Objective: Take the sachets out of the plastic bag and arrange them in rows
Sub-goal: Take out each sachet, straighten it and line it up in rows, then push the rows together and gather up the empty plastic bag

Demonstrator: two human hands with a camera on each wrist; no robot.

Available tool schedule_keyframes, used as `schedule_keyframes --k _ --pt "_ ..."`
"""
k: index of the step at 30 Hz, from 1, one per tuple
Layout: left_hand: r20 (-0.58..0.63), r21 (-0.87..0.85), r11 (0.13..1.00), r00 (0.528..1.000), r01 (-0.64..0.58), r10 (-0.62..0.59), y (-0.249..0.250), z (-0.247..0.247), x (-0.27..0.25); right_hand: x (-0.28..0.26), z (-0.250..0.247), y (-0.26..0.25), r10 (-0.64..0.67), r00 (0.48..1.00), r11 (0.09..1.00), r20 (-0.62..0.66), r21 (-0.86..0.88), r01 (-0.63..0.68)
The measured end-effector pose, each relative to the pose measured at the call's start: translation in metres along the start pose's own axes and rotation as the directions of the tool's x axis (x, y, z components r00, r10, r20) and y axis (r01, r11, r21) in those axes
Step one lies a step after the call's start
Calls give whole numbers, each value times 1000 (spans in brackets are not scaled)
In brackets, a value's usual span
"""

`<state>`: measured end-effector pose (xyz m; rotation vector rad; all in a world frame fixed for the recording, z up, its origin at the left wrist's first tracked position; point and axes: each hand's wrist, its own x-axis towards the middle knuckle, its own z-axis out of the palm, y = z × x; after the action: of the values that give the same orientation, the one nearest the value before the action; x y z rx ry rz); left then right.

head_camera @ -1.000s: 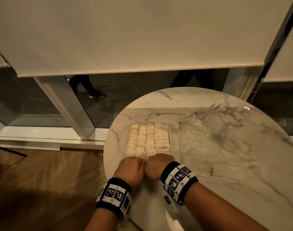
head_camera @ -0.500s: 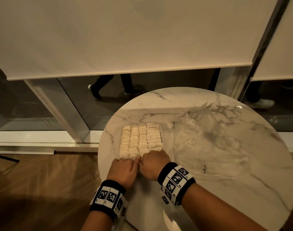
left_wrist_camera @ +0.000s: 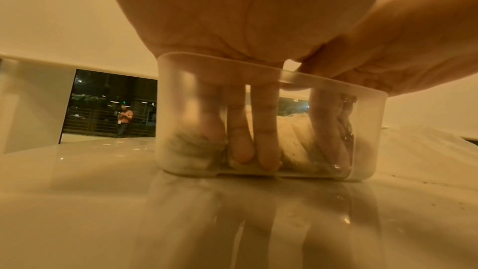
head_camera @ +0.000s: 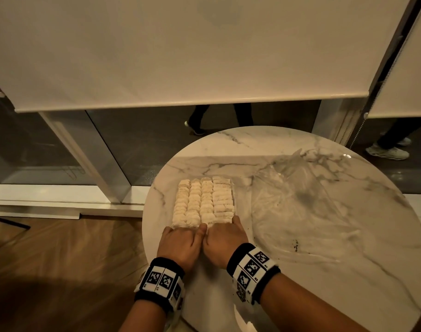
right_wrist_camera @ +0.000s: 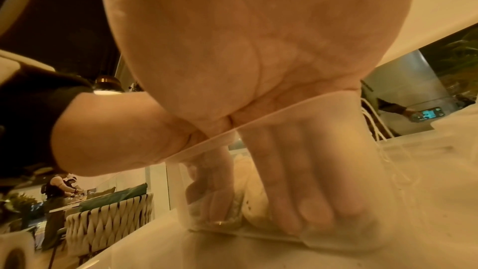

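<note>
Pale sachets (head_camera: 203, 202) lie in several tight rows inside a clear plastic container (left_wrist_camera: 178, 109) on the round marble table (head_camera: 348, 271). Both hands are at the container's near end, side by side. My left hand (head_camera: 183, 240) reaches over the rim, and its straight fingers (left_wrist_camera: 243, 140) press down against the nearest sachets. My right hand (head_camera: 225, 240) does the same, with its fingers (right_wrist_camera: 297, 201) inside the near wall and the thumb outside by the rim. The empty, crumpled clear plastic bag (head_camera: 300, 200) lies flat to the right of the container.
The table's left edge runs just beside my left hand, with wooden floor (head_camera: 60, 271) below. Beyond the table a glass wall with lowered roller blinds (head_camera: 180, 56) shows people's legs walking past. A few dark specks (head_camera: 295, 244) sit on the bag near my right wrist.
Both hands have stayed at the near end of the sachet rows. The head view has swung left, so the table sits further right. People outside have walked on.
</note>
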<state>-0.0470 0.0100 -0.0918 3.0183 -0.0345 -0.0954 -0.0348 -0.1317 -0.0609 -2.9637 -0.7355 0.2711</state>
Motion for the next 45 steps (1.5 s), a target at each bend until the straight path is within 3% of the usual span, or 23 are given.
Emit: schedule_keyframes --k 8,12,15,17,19,21,22,24,26,29,36,39,45 --pt "7 -12 1000 1000 -5 6 0 -4 1 1 -3 0 -21 1000 1000 18 -20 21" --pt "17 -49 998 999 -32 33 -3 -6 -2 0 1 3 -68 997 996 -32 -60 66" --pt "-126 -111 993 992 -42 27 -12 -8 -7 -1 0 4 -54 993 998 -107 -24 52" --pt "-277 -210 977 957 26 -85 -17 -9 -13 0 -3 8 -10 987 999 -163 42 17" --pt "-276 -401 895 906 195 -321 -22 -9 -16 2 -5 15 48 967 992 -251 125 -17" --pt "-59 -631 682 853 370 -518 -27 -10 -13 3 -2 24 183 931 960 -315 260 -101" --pt "54 -708 566 831 423 -554 -30 -10 -10 3 -1 29 271 916 919 -294 361 -156" --pt "227 -774 399 804 492 -550 -35 -10 -2 7 2 37 413 899 788 -144 552 -273" --pt "310 -764 348 783 543 -539 -38 -11 8 14 8 44 462 884 649 68 654 -389" --pt "319 -701 418 778 578 -541 -40 -12 19 25 14 46 427 874 572 231 680 -459" --pt "245 -579 596 815 557 -524 -40 -13 28 34 7 45 412 876 627 251 620 -472" --pt "232 -568 618 826 544 -514 -39 -12 26 33 7 45 402 882 641 245 613 -462" --pt "339 -599 567 820 566 -461 -29 -17 25 34 7 44 374 887 632 272 625 -458"
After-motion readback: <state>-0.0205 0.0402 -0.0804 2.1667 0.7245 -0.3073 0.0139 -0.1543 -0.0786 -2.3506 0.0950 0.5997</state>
